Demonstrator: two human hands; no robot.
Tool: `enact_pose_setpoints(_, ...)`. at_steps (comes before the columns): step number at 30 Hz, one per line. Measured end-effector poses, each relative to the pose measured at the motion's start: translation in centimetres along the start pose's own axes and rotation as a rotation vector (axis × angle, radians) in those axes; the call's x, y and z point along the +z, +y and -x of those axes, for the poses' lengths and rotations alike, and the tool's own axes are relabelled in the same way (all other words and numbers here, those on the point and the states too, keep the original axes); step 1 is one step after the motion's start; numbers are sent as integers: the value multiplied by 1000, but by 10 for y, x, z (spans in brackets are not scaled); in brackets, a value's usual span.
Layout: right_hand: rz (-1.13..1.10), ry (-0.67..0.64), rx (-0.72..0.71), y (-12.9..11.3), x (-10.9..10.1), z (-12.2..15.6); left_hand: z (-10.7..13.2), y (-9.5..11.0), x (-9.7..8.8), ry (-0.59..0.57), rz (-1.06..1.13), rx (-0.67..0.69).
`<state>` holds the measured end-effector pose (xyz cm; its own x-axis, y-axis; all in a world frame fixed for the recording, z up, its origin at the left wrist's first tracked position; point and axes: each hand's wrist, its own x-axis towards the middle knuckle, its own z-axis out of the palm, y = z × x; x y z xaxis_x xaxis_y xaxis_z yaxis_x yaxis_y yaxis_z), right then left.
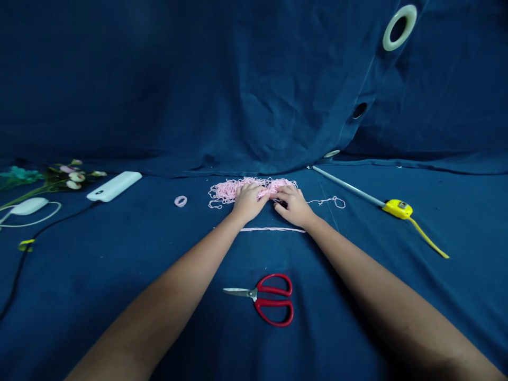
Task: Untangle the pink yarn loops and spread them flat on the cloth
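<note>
A loose, tangled heap of pink yarn (227,190) lies on the blue cloth in front of me. My left hand (249,202) rests on its near side, fingers bent into the strands and closed on some of them. Close beside it, my right hand (294,206) pinches yarn at the heap's right part; its fingertips are partly hidden among the strands. From the right side a thin tail of yarn (327,201) runs out and ends in a small loop. Below my wrists, a straight length of pink strands (273,229) lies crosswise.
Red-handled scissors (273,300) lie nearest me, blades pointing left. A small pink yarn ring (180,201) is left of the heap. Farther left are a white power bank (115,186), a black cable (59,226) and artificial flowers (73,177). A yellow tape measure (398,208) lies right. Blue curtain (254,95) hangs behind.
</note>
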<state>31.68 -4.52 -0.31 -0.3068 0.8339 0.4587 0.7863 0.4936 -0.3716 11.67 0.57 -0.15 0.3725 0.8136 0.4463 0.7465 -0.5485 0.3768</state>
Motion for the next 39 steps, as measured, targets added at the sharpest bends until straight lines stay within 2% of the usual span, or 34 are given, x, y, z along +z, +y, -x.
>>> enact_pose_setpoints(5, 19, 20, 13, 2, 2, -1, -2, -1, -4, 47, 86, 17)
enact_pose_setpoints(7, 17, 87, 56, 3, 3, -1, -3, -1, -6, 80, 109, -16)
enact_pose_setpoints(13, 36, 337, 303, 8, 6, -1, -6, -5, -6, 191, 48, -224)
enact_pose_setpoints(17, 42, 427, 306, 7, 3, 1, -6, -4, -7, 260, 31, -272)
enact_pose_setpoints(20, 35, 421, 248, 3, 0, 2, -4, 0, -10, 281, 57, -236)
enact_pose_setpoints(22, 37, 395, 211, 1, -1, 2, -1, 4, -11, 271, 59, -165)
enact_pose_setpoints(25, 27, 344, 150, 0, 0, 1, 3, 8, -10, 141, 10, -20)
enact_pose_setpoints(28, 11, 177, 97, 0, 1, 0, 4, 8, -6, 12, -40, 56)
enact_pose_setpoints(31, -1, 53, 58, 0, 0, -1, 3, 6, -4, 10, -36, 54)
enact_pose_setpoints(34, -21, 145, 60, -1, -1, -1, 0, 4, -5, 91, 11, -1)
enact_pose_setpoints(39, -10, 300, 229, 2, -1, 0, -2, 1, -9, 194, 29, -132)
